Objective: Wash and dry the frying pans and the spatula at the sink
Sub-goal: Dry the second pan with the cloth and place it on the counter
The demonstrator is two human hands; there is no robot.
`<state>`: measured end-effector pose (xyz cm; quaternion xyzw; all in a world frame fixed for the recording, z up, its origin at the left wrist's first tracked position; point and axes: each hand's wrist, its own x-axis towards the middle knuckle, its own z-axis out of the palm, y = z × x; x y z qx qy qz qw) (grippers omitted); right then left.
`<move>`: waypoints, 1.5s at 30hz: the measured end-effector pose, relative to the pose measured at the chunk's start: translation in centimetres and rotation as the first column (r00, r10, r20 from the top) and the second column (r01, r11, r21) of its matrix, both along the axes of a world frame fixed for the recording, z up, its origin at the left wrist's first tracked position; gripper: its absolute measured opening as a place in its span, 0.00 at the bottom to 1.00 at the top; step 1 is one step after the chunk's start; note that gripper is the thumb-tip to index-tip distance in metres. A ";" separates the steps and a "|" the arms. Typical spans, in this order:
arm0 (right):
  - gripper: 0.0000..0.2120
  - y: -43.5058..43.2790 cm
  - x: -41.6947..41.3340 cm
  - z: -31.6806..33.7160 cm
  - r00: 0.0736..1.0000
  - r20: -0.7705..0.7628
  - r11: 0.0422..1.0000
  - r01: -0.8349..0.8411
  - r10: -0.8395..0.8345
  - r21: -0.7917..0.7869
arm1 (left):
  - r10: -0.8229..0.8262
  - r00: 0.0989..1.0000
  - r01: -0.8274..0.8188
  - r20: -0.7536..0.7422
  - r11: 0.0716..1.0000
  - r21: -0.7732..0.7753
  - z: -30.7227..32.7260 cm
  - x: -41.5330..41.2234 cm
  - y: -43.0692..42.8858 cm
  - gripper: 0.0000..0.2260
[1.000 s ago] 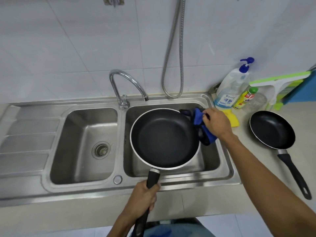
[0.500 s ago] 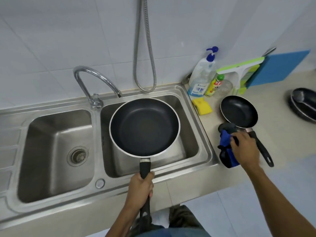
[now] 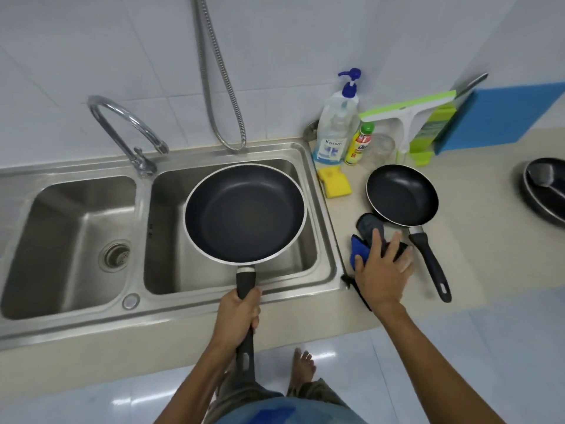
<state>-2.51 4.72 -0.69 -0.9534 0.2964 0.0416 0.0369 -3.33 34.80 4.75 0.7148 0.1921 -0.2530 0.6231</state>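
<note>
Steel sink (image 3: 214, 153) adjoins a bench (image 3: 489, 255) carrying a soap bottle (image 3: 334, 130), yellow sponge (image 3: 334, 182) and small pan (image 3: 402, 194); a dark bowl (image 3: 538, 206) at the far right holds what may be a utensil (image 3: 541, 175). The left hand (image 3: 240, 313) grips the handle of the large pan (image 3: 244, 212), held over the right basin; the right hand (image 3: 382, 269) rests flat and splayed on a blue cloth (image 3: 358, 250) beside the small pan.
</note>
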 end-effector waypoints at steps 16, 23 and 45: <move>0.25 12.8 -4.2 7.8 1.000 -0.018 0.328 0.009 0.024 0.945 | 0.192 0.960 -0.210 0.202 0.975 0.070 -0.4 0.5 -8.9 0.22; 0.36 11.8 -5.5 8.5 0.997 -0.073 0.295 0.081 -0.039 0.952 | 0.168 0.959 -0.190 0.228 0.979 0.076 0.0 -0.3 -10.9 0.26; 0.33 -7.4 -10.1 11.4 0.860 0.272 0.597 0.046 -0.431 0.801 | -0.322 0.901 0.356 0.289 0.931 -0.074 2.8 -0.7 -33.5 0.29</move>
